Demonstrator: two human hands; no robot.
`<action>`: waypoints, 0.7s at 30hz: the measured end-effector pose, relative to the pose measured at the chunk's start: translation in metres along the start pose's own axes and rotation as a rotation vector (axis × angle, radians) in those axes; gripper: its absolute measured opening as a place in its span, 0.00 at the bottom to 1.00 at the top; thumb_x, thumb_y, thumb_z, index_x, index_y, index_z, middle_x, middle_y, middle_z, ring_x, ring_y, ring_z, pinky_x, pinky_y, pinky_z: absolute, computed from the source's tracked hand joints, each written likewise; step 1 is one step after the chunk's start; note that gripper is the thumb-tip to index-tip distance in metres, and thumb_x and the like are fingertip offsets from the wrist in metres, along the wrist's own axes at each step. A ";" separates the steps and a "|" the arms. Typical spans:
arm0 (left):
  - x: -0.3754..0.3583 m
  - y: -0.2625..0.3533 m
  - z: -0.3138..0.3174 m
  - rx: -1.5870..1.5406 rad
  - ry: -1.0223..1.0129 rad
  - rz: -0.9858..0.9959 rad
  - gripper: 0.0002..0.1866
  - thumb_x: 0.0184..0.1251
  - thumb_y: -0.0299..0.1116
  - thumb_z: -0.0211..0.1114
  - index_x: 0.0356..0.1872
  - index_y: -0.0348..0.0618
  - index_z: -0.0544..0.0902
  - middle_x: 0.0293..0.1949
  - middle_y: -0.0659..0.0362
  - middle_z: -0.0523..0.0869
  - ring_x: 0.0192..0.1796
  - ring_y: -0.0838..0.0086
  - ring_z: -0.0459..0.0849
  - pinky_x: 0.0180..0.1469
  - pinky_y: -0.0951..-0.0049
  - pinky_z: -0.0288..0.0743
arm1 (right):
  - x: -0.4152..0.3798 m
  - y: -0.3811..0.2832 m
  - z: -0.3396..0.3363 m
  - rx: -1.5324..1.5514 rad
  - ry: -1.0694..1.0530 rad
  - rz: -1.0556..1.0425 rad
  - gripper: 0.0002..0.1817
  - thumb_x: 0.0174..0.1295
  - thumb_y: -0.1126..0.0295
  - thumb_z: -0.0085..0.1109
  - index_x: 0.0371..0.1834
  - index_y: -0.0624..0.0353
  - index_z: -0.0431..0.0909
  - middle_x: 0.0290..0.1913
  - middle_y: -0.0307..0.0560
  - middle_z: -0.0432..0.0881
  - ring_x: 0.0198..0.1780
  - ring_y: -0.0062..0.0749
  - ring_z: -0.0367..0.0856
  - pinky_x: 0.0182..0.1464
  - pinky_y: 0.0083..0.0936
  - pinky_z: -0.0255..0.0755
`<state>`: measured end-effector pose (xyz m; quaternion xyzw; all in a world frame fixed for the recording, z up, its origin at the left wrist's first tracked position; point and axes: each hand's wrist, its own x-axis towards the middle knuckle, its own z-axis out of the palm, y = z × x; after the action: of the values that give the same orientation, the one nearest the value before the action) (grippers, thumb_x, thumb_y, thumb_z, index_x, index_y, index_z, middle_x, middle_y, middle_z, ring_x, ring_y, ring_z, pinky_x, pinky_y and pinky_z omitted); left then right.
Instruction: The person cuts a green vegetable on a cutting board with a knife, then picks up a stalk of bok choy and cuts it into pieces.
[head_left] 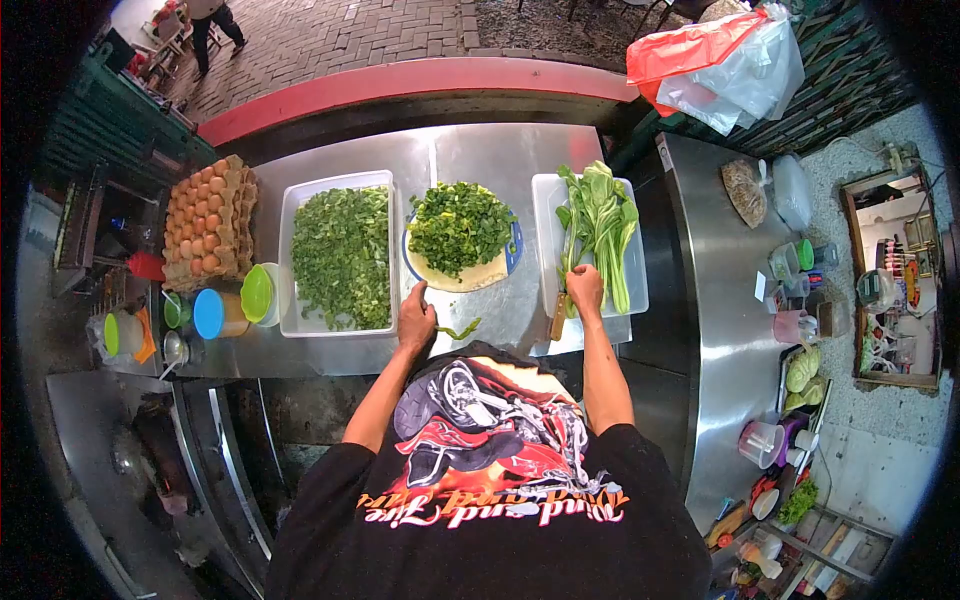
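My left hand (416, 316) rests on the steel counter (500, 150) at the near edge of a round cutting board (470, 275) heaped with chopped greens (458, 225). It holds nothing. A loose green scrap (460, 328) lies just to its right. My right hand (585, 290) grips the stems of a bunch of whole leafy greens (600, 220) lying in a white tray (545, 200). A knife with a wooden handle (557, 318) lies along the tray's left side, right beside that hand.
A white tub of chopped greens (342, 255) stands left of the board. Further left are egg trays (205, 220) and lidded cups (215, 313). Plastic bags (725, 65) hang at the back right. A side counter (715, 330) holds containers and cabbages (802, 372).
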<state>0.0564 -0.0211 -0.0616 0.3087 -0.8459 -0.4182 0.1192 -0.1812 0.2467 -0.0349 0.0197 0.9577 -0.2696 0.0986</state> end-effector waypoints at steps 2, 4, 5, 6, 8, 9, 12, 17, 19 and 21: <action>0.001 -0.001 0.000 -0.003 -0.003 -0.008 0.26 0.54 0.24 0.60 0.58 0.40 0.73 0.27 0.52 0.78 0.33 0.57 0.78 0.41 0.58 0.72 | 0.000 -0.001 0.001 -0.002 -0.002 -0.017 0.14 0.50 0.61 0.63 0.35 0.59 0.84 0.37 0.56 0.86 0.43 0.49 0.84 0.48 0.39 0.76; 0.001 -0.002 0.000 -0.020 -0.020 -0.007 0.26 0.55 0.24 0.60 0.59 0.40 0.73 0.27 0.53 0.78 0.35 0.58 0.78 0.42 0.58 0.72 | 0.001 0.002 0.004 0.008 -0.046 -0.051 0.13 0.52 0.62 0.62 0.35 0.61 0.83 0.36 0.56 0.85 0.41 0.49 0.84 0.46 0.39 0.76; 0.001 -0.003 0.000 -0.021 -0.019 -0.008 0.26 0.55 0.24 0.60 0.59 0.40 0.73 0.27 0.53 0.78 0.35 0.58 0.78 0.42 0.58 0.72 | 0.001 0.002 0.006 0.007 -0.047 -0.051 0.13 0.52 0.62 0.62 0.35 0.61 0.83 0.36 0.56 0.85 0.41 0.49 0.84 0.46 0.39 0.76; 0.001 -0.002 0.000 -0.024 -0.024 -0.012 0.26 0.55 0.24 0.60 0.59 0.40 0.73 0.27 0.53 0.78 0.35 0.58 0.78 0.42 0.58 0.72 | -0.002 -0.001 0.006 0.070 0.006 -0.118 0.12 0.56 0.64 0.58 0.36 0.63 0.81 0.37 0.57 0.84 0.42 0.50 0.82 0.47 0.40 0.74; 0.001 -0.001 0.000 -0.030 -0.031 -0.017 0.26 0.55 0.24 0.60 0.59 0.40 0.73 0.27 0.54 0.78 0.35 0.58 0.78 0.43 0.58 0.72 | -0.008 -0.007 0.005 0.131 0.060 -0.184 0.11 0.59 0.66 0.55 0.36 0.64 0.79 0.37 0.57 0.82 0.43 0.52 0.80 0.48 0.42 0.72; 0.001 0.000 -0.001 -0.020 -0.025 -0.011 0.26 0.55 0.24 0.60 0.59 0.40 0.73 0.26 0.53 0.78 0.35 0.58 0.78 0.42 0.58 0.72 | -0.009 -0.009 0.007 0.147 0.124 -0.196 0.11 0.61 0.67 0.52 0.38 0.65 0.77 0.39 0.57 0.81 0.43 0.52 0.79 0.48 0.42 0.71; 0.000 0.001 -0.001 -0.004 -0.026 -0.016 0.26 0.55 0.24 0.60 0.59 0.40 0.73 0.26 0.53 0.77 0.34 0.58 0.78 0.41 0.58 0.72 | -0.012 -0.013 0.013 0.169 0.253 -0.234 0.11 0.64 0.69 0.49 0.41 0.66 0.75 0.41 0.59 0.79 0.44 0.53 0.78 0.48 0.43 0.69; 0.001 0.002 -0.002 -0.015 -0.029 -0.012 0.26 0.55 0.23 0.60 0.59 0.39 0.73 0.25 0.53 0.77 0.34 0.58 0.78 0.40 0.58 0.71 | -0.011 -0.014 0.010 0.222 0.266 -0.192 0.12 0.67 0.67 0.47 0.43 0.64 0.74 0.40 0.60 0.79 0.44 0.56 0.78 0.46 0.46 0.69; 0.001 0.003 -0.004 -0.029 -0.038 -0.015 0.26 0.55 0.22 0.60 0.59 0.39 0.73 0.25 0.53 0.77 0.34 0.58 0.78 0.41 0.58 0.71 | -0.011 -0.010 0.010 0.151 0.216 -0.132 0.14 0.67 0.62 0.49 0.44 0.61 0.77 0.37 0.60 0.82 0.40 0.57 0.80 0.42 0.46 0.71; 0.002 -0.001 -0.003 -0.029 -0.035 -0.010 0.26 0.54 0.22 0.60 0.59 0.39 0.73 0.26 0.53 0.77 0.34 0.58 0.78 0.42 0.57 0.72 | -0.012 -0.006 0.011 0.133 0.198 -0.112 0.15 0.67 0.61 0.49 0.45 0.60 0.78 0.37 0.60 0.83 0.40 0.58 0.81 0.42 0.47 0.71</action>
<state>0.0570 -0.0245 -0.0606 0.3040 -0.8401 -0.4363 0.1068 -0.1686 0.2362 -0.0383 -0.0008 0.9423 -0.3345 -0.0130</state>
